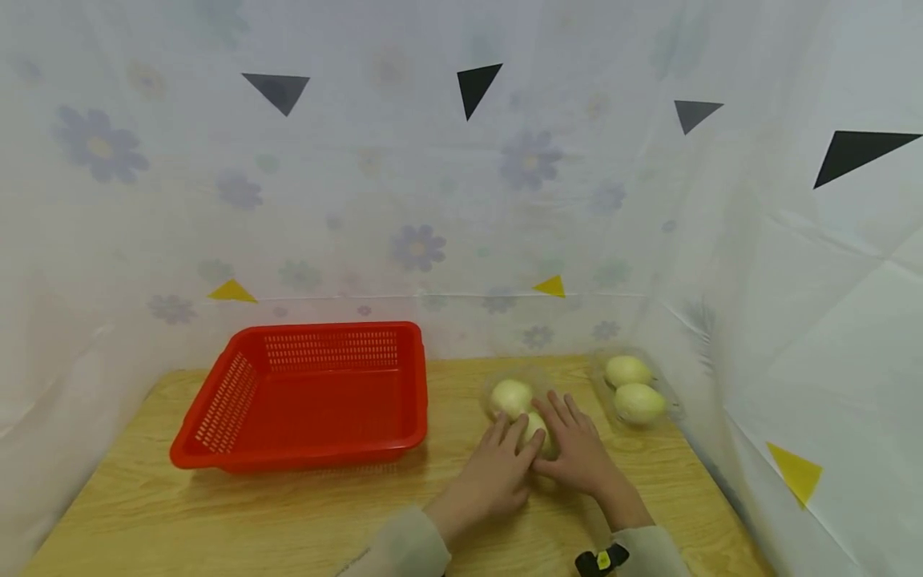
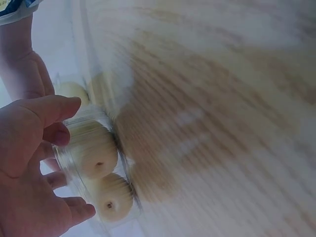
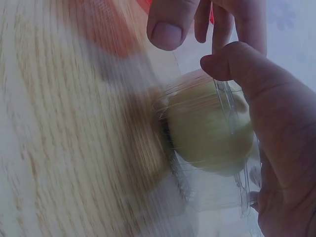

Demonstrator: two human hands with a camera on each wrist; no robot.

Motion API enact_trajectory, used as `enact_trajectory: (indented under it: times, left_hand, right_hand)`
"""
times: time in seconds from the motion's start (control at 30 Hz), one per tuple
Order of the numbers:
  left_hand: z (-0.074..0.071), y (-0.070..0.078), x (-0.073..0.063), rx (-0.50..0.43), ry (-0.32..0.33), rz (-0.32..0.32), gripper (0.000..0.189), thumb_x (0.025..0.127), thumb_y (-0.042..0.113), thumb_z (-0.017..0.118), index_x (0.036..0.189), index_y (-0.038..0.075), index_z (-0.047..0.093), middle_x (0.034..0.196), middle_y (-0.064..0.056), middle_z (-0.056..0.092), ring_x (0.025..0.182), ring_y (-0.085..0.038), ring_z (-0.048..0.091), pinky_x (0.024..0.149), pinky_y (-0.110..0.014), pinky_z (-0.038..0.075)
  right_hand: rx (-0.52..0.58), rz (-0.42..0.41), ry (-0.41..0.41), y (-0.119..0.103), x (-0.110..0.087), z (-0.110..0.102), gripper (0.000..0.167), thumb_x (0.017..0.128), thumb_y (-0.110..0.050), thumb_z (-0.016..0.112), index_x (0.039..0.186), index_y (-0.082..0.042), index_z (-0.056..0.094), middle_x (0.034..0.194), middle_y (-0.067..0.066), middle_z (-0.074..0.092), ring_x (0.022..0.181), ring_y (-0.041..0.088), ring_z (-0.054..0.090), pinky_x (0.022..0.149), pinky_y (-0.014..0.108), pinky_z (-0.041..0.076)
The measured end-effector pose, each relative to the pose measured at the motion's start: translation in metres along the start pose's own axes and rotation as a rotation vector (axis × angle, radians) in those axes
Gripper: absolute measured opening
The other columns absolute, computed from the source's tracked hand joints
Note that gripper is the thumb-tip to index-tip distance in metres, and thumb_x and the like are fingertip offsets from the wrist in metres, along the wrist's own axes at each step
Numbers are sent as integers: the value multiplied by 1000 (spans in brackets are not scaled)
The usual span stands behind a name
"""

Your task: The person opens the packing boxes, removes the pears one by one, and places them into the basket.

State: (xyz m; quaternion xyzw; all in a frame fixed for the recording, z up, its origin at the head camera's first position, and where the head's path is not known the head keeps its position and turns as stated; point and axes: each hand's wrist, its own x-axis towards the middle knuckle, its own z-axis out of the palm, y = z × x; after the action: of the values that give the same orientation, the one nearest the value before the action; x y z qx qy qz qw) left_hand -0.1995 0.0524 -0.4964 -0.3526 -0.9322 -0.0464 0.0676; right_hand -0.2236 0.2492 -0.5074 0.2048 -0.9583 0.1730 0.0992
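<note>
Near the middle right of the table, two pale yellow-green, rounded fruits (image 1: 511, 398) sit in a clear plastic box (image 3: 215, 192). My left hand (image 1: 497, 469) reaches over the near left side of this box, fingers spread and mostly straight on its top. From the right, my right hand (image 1: 580, 449) lies over the same box, its fingers stretched forward close to the left fingertips. The right thumb is at the lid's edge in the right wrist view. Dimpled ends of both fruits show through the plastic in the left wrist view. The hands partly hide the nearer fruit.
A red plastic basket (image 1: 414, 443) with slotted walls stands on the left of the wooden table (image 1: 288, 513). Farther right is another clear box with two similar fruits (image 1: 640, 403), near the table's right edge. A flowered white sheet (image 1: 461, 200) hangs behind.
</note>
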Motion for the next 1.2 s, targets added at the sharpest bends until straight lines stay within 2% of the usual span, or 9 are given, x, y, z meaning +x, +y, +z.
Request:
enact_trajectory:
  times: [0.3, 0.5, 0.87, 1.2]
  left_hand:
    - [3, 1, -6, -9, 29, 0, 80, 87, 38, 71, 156, 17, 35, 159, -19, 30, 144, -48, 30, 115, -50, 35]
    - [3, 2, -11, -30, 32, 11, 80, 88, 40, 71, 156, 18, 35, 160, -18, 30, 144, -47, 29, 117, -50, 32]
    - [7, -1, -19, -30, 44, -13, 79, 89, 42, 70, 155, 17, 36, 160, -17, 30, 147, -42, 26, 118, -50, 29]
    - [4, 3, -28, -17, 93, -18, 81, 87, 44, 70, 154, 14, 37, 158, -19, 32, 144, -46, 30, 117, -51, 30]
  right_hand:
    - [-11, -18, 18, -4, -2, 1, 91, 79, -54, 73, 153, -12, 40, 159, 23, 30, 144, 53, 24, 100, 76, 32]
    - [4, 17, -13, -7, -6, 4, 93, 80, -55, 71, 155, -14, 35, 162, 21, 25, 146, 51, 19, 103, 76, 28]
    - [17, 17, -25, -15, -4, 10, 93, 80, -50, 71, 156, -15, 33, 164, 19, 21, 149, 49, 14, 105, 76, 26]
    - [5, 17, -1, -20, -6, 11, 95, 80, -65, 67, 155, -17, 35, 163, 18, 23, 148, 47, 16, 105, 75, 27]
